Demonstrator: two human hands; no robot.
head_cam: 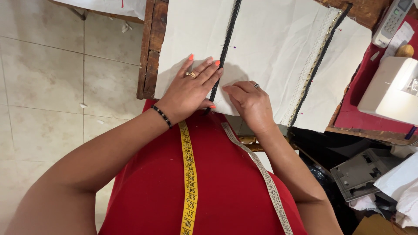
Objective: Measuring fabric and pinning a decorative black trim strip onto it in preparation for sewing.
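Cream cloth (pixel 265 48) lay spread over a worn wooden table (pixel 150 48) in the head view, reaching from its near edge to the far side of the frame. A black lace strip (pixel 227 43) ran down the cloth from far to near, held partway along by a pin with a purple head (pixel 234 47). Further right a second trim (pixel 315 65), pale lace edged in black and gold, slanted down the cloth.

The left hand (pixel 189 89) rested flat on the cloth just left of the black strip, fingers spread and pressing down, fingertips touching the strip's edge; it wore a ring and a dark bead bracelet (pixel 162 116). The right hand (pixel 248 101) lay just right of the strip at the cloth's near edge, fingers curled together against the fabric; whether it pinched anything could not be told.

A yellow tape measure (pixel 189 182) hung round the person's neck over a red top (pixel 226 191), its pale reverse side (pixel 261 174) running down to the right.

Beige floor tiles (pixel 43 87) filled the left, with a few paper scraps on them. At the right stood a white sewing machine (pixel 392 89) on a red surface (pixel 355 115), a white handset (pixel 392 21) far beyond it, and a grey device (pixel 359 172) with white cloth (pixel 402 185) lower down, nearer the person.
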